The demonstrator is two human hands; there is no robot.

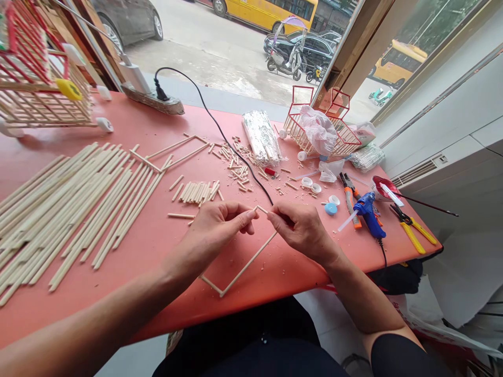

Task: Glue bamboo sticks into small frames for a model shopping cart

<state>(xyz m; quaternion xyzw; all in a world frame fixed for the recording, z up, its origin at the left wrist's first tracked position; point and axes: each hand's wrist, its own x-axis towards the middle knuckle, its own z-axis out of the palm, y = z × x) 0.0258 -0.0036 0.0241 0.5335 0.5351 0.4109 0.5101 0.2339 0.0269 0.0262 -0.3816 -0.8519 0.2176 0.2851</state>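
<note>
Between my hands is a frame of thin wooden sticks (249, 263), held just above the table. Its near corner points toward me, and its long side runs up to my right hand (302, 228). A short stick of it spans the gap between my fingertips at the far end. My left hand (223, 225) pinches the frame's far left corner with thumb and forefinger. My right hand is closed on the far right corner. Parts of the frame are hidden behind my left hand and wrist. Beyond my left hand lies a group of short cut sticks (196, 192).
Long wooden sticks (74, 204) cover the left side, beside another stick frame (184, 159). A black cord (220, 125) crosses the table from a power strip (153, 99). A blue glue gun (369, 212) and yellow-handled pliers (414, 233) lie right; a stick-built cart (294, 131) stands behind.
</note>
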